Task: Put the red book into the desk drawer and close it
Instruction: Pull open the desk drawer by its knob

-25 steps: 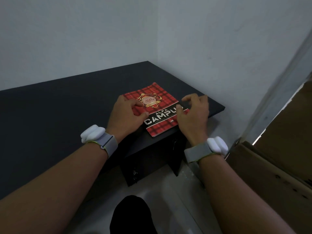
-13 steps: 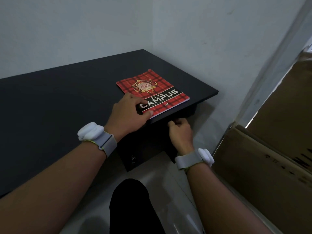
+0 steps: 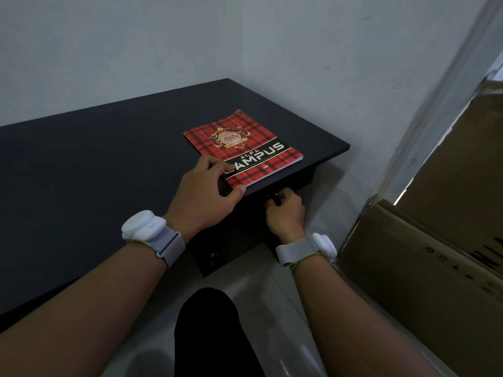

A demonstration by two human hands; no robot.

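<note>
A red plaid book (image 3: 245, 146) with a black band reading CAMPUS lies flat near the right front corner of the black desk (image 3: 95, 170). My left hand (image 3: 206, 190) rests on the book's near left corner, fingers on the cover and thumb against its edge. Below the desktop, my right hand (image 3: 284, 210) is curled around a dark handle on the black drawer front (image 3: 302, 176). The drawer looks shut; its inside is hidden.
Grey walls meet in a corner behind the desk. Brown cardboard boxes (image 3: 424, 268) stand close on the right, beside a pale door frame (image 3: 446, 104). My dark-clad knee (image 3: 209, 330) is low in the middle, above a pale floor. Both wrists carry white bands.
My right hand left the book's right edge, dropped below the desktop and closed on the drawer handle. My left hand stayed on the book. The view shifted slightly.
</note>
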